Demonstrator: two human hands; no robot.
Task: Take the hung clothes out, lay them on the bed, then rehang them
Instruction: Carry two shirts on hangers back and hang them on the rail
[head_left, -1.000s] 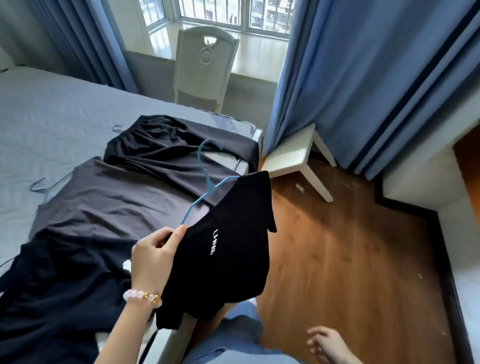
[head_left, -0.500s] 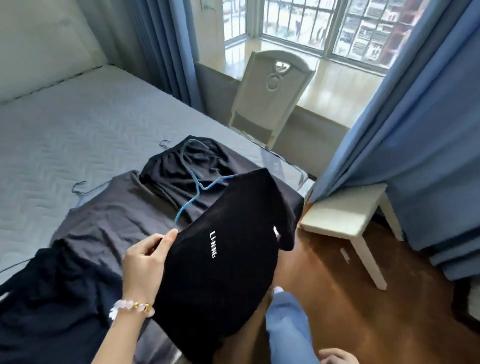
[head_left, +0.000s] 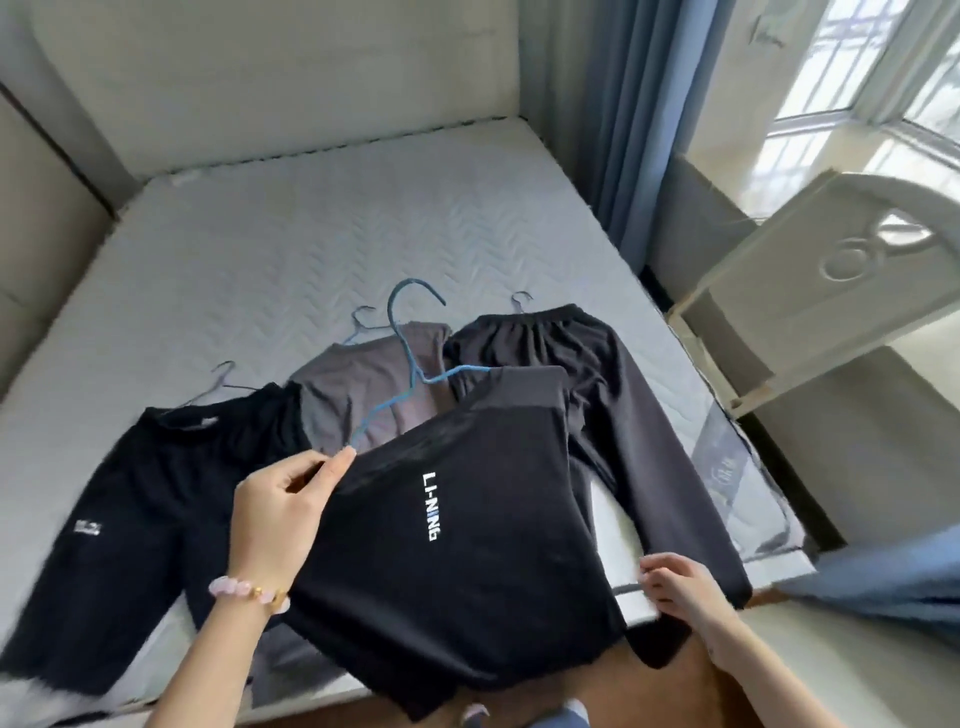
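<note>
1. Three pieces already lie side by side on the bed (head_left: 260, 249): black shorts (head_left: 156, 493), a grey garment (head_left: 374, 400) and dark trousers (head_left: 602, 395). Each has its wire hook pointing toward the headboard, probably so it can be lifted again easily.
2. The black garment (head_left: 467, 561) with white lettering, on its blue hanger (head_left: 410, 358), is held just above them at the bed's near edge, apparently about to join the row.
3. The left hand (head_left: 280, 514) pinches the garment's upper corner together with the hanger's arm, thumb against curled fingers.
4. The right hand (head_left: 685, 592) sits at the garment's lower side edge with its fingers bent. I cannot tell whether it grips or only touches.
</note>
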